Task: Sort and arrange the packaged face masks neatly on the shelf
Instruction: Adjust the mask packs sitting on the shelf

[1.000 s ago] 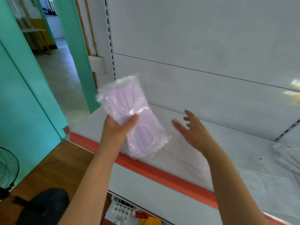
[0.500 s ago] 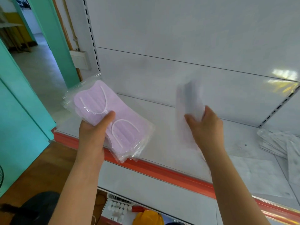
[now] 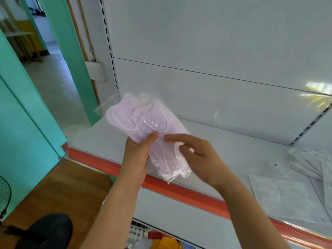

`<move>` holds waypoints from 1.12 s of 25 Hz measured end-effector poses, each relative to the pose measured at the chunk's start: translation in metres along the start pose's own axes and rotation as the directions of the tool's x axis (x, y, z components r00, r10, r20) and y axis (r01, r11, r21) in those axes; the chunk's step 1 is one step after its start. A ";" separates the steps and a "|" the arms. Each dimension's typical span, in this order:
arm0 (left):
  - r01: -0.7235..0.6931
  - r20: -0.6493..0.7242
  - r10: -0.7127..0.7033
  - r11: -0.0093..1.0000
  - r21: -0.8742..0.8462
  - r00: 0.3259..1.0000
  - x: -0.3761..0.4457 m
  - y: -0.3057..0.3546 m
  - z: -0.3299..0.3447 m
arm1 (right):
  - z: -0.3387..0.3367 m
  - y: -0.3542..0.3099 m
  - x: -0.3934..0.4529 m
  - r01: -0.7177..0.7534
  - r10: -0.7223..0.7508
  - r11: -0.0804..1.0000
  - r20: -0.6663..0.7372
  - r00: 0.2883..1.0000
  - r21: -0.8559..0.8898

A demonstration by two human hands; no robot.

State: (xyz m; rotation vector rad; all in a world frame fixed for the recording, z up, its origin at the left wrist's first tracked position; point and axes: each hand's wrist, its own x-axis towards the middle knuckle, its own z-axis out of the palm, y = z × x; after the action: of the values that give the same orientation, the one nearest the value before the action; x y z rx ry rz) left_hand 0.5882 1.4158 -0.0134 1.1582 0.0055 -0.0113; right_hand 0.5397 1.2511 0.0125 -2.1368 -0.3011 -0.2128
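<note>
Several pink face masks in clear plastic packs [image 3: 143, 119] are fanned out above the front of the white shelf [image 3: 233, 150]. My left hand [image 3: 138, 155] grips the bundle from below, thumb on top. My right hand [image 3: 199, 157] rests its fingers on the packs' right side and lower half. A loose pile of white packaged masks [image 3: 312, 162] lies on the shelf at the far right, and a flat white pack [image 3: 285, 196] lies near the front edge.
The shelf has an orange-red front strip [image 3: 179, 187] and a white back panel [image 3: 215, 51]. Below it, a lower shelf holds small white bottles [image 3: 136, 234] and a yellow item [image 3: 165, 242]. A teal door frame [image 3: 71, 60], wooden floor and a fan [image 3: 4, 194] are on the left.
My right hand, which held a whitish pack half a second ago, has come across to the pink bundle. The pink packs now sit fanned between both hands.
</note>
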 end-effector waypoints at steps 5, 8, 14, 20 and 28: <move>-0.223 0.280 0.163 0.955 0.197 0.946 0.004 0.015 0.008 | -0.027 0.015 0.008 -0.096 0.125 0.980 -0.164 0.979 0.172; -0.184 0.410 0.006 0.900 0.396 0.912 0.004 -0.002 0.004 | -0.026 0.024 0.000 -0.141 0.164 0.933 -0.042 0.986 0.332; -0.246 0.401 0.045 0.850 0.466 0.915 -0.001 -0.022 0.014 | -0.030 0.028 -0.010 -0.128 0.176 0.921 -0.098 0.980 0.367; -0.212 0.444 -0.099 0.773 0.598 0.891 -0.005 -0.032 0.018 | -0.037 0.025 -0.010 -0.153 0.206 0.902 -0.089 0.974 0.405; -0.223 0.433 -0.119 0.719 0.658 0.893 -0.010 -0.028 0.022 | -0.046 0.026 -0.009 -0.137 0.116 0.914 0.078 0.990 0.382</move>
State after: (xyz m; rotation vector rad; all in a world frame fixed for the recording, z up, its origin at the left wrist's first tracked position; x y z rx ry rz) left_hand 0.5777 1.3844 -0.0305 1.9031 -0.4908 -0.2530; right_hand 0.5373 1.1976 0.0145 -1.7622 -0.2139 -0.0158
